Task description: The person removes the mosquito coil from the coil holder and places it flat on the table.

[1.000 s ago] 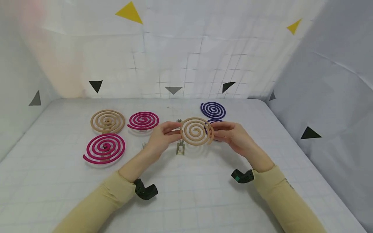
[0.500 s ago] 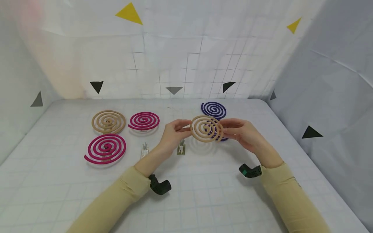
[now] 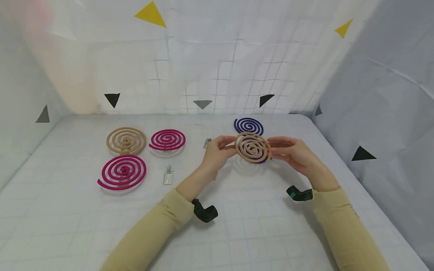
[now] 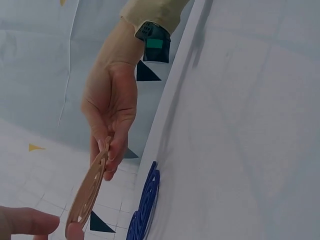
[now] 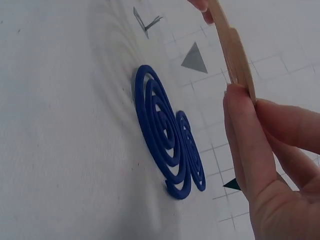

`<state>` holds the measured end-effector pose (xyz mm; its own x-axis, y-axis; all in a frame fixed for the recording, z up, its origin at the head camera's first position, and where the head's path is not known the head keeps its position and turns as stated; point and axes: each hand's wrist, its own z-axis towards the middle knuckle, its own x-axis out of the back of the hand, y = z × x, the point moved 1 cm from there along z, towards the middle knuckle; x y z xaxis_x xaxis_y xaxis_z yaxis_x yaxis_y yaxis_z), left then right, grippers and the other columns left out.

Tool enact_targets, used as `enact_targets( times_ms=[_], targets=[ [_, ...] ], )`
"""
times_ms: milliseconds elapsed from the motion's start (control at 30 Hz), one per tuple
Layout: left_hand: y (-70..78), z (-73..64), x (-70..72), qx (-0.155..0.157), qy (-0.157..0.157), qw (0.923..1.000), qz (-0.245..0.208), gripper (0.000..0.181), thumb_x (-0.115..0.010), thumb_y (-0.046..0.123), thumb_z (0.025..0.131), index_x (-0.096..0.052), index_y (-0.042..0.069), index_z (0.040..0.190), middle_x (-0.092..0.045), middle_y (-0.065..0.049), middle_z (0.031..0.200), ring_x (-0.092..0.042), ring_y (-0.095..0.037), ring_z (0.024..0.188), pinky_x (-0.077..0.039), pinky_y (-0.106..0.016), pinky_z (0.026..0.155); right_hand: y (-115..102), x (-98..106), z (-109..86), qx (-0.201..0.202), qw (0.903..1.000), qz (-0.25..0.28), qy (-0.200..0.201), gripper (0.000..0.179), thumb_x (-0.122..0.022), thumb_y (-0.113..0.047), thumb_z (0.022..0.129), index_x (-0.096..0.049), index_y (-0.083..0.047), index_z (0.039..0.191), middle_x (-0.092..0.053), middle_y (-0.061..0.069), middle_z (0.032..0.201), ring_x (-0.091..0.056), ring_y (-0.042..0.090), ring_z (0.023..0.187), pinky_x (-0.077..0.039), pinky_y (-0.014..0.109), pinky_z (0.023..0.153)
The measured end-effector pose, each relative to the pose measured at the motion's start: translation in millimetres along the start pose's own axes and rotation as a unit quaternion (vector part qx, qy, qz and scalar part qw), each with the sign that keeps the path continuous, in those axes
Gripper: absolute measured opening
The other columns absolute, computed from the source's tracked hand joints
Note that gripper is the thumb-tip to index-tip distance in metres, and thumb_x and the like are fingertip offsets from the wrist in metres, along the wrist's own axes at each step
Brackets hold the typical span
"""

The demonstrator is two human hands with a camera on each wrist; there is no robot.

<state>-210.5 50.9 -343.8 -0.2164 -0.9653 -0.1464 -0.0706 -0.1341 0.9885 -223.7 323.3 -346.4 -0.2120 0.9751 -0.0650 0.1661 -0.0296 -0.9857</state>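
Observation:
A tan mosquito coil (image 3: 252, 148) is raised above the table, tilted, between my two hands. My left hand (image 3: 215, 155) pinches its left edge between thumb and fingers. At the opposite edge my right hand (image 3: 297, 155) pinches the same coil (image 4: 88, 187). Below and behind it lies a blue mosquito coil (image 5: 150, 110), largely covered by the tan one in the head view. A second blue coil (image 3: 248, 126) lies just beyond. The right wrist view shows a gap between the tan coil (image 5: 236, 55) and the blue ones.
On the left are another tan coil (image 3: 126, 140) and two pink coils (image 3: 122, 172), (image 3: 167, 139), raised on small stands. One metal coil stand (image 3: 168, 177) lies mid-table, another (image 3: 207, 143) farther back. White walls edge the table at back and sides.
Both hands have carried the tan coil to the right, from mid-table to over the nearer blue coil. The stand left of centre has come into view; a nearer middle one is now hidden.

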Motion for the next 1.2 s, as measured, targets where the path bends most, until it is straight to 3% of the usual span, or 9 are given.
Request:
enact_targets(
  times_ms=[300,500,867,1200],
  targets=[
    [-5.6,-4.9,-3.0,-0.006,0.002,1.0,0.002,0.036,-0.064,-0.005,0.091,-0.06,-0.002,0.127,-0.061,-0.018,0.135,-0.063,-0.03,0.121,-0.053,-0.033,0.1,-1.9,3.7,-2.1,-0.004,0.997,-0.077,-0.01,0.047,-0.063,0.0,0.095,-0.048,0.008,0.139,-0.068,-0.004,0.117,-0.068,0.01,0.103,-0.058,0.027,0.088],
    [-13.0,-5.0,-4.3,-0.002,-0.006,1.0,-0.006,0.038,-0.063,-0.007,0.09,-0.059,-0.004,0.127,-0.062,-0.02,0.134,-0.062,-0.032,0.122,-0.053,-0.034,0.101,-0.1,8.5,-2.5,-0.017,0.9934,-0.112,-0.016,0.051,-0.064,-0.004,0.095,-0.045,0.007,0.141,-0.066,-0.002,0.119,-0.068,0.01,0.105,-0.058,0.029,0.089],
    [-28.3,-7.0,-9.4,0.014,-0.033,0.9992,0.021,0.039,-0.062,-0.002,0.092,-0.057,-0.004,0.13,-0.06,-0.02,0.136,-0.061,-0.03,0.124,-0.05,-0.036,0.104,9.9,19.2,-2.1,-0.045,0.9866,-0.15,-0.047,0.056,-0.064,0.003,0.092,-0.042,0.008,0.144,-0.059,0.009,0.131,-0.068,0.013,0.106,-0.058,0.036,0.091],
    [-31.3,-8.6,-10.9,0.014,-0.038,0.9985,0.037,0.04,-0.063,-0.004,0.088,-0.059,-0.004,0.127,-0.062,-0.021,0.133,-0.062,-0.031,0.123,-0.051,-0.037,0.103,10.6,22.0,-3.4,-0.051,0.9839,-0.162,-0.055,0.058,-0.067,-0.002,0.092,-0.042,0.01,0.142,-0.069,0.007,0.112,-0.07,0.015,0.097,-0.06,0.036,0.088]
  ],
)
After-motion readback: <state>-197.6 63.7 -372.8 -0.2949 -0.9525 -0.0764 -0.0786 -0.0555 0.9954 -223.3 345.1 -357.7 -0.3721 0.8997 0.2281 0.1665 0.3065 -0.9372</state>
